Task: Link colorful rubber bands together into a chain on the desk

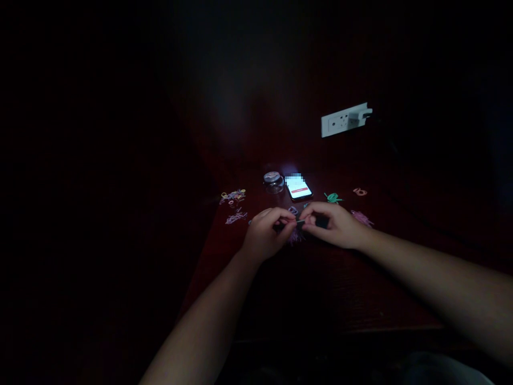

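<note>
The scene is very dark. My left hand [266,232] and my right hand [332,223] meet over a dark red wooden table [340,289], fingertips pinched together on a small thin dark item I cannot make out. A pink tuft of small bands [295,238] lies just under the two hands. Both hands have their fingers curled closed.
A lit phone [298,188] lies beyond the hands, next to a small round glass jar [273,182]. Several coloured small bands [233,197] and a pink heap [236,217] sit to the left; green [332,198] and pink pieces [363,217] to the right. A white wall socket with a plug [345,120] is behind.
</note>
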Motion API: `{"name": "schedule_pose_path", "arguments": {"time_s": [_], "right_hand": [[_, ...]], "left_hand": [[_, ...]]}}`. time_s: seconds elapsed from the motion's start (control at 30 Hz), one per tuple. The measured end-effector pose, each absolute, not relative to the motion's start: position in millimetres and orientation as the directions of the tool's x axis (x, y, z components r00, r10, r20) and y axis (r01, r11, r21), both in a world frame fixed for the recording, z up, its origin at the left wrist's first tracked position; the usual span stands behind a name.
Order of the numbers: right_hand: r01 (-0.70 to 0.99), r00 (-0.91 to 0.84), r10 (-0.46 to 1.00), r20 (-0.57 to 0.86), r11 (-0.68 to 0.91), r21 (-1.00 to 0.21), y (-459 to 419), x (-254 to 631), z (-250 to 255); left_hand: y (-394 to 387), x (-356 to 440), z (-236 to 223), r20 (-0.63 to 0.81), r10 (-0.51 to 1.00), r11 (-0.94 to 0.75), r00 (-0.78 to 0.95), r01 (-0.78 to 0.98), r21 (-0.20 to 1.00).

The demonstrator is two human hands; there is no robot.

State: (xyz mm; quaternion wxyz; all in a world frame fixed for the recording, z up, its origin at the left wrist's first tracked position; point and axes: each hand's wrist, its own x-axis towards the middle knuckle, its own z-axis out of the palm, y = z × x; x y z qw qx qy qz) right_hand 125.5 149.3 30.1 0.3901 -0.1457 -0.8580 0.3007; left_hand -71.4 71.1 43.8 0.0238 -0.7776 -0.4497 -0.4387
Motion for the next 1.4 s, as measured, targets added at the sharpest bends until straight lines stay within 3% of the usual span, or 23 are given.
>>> {"name": "schedule_pose_path", "arguments": {"time_s": [0.43,0.7,1.07,1.4], "right_hand": [[0.04,-0.646,0.5,0.576,0.777,-0.629,152.0,125.6,32.6],[-0.021,-0.669,0.511,0.54,0.713,-0.701,148.7,125.6,31.0],[0.009,-0.655,0.497,0.569,0.758,-0.652,147.9,125.1,33.5],[0.013,-0.657,0.464,0.595,0.795,-0.606,149.2,124.6,33.2]], "left_hand": [[71.4,-71.8,42.1,0.704,0.671,-0.622,0.232,0.692,0.365],[71.7,-71.9,41.8,0.71,0.666,-0.628,0.23,0.686,0.367],[69.4,-73.3,44.3,0.647,0.727,-0.589,0.23,0.693,0.415],[72.4,-72.2,48.0,0.652,0.686,-0.633,0.323,0.707,0.316]]}}
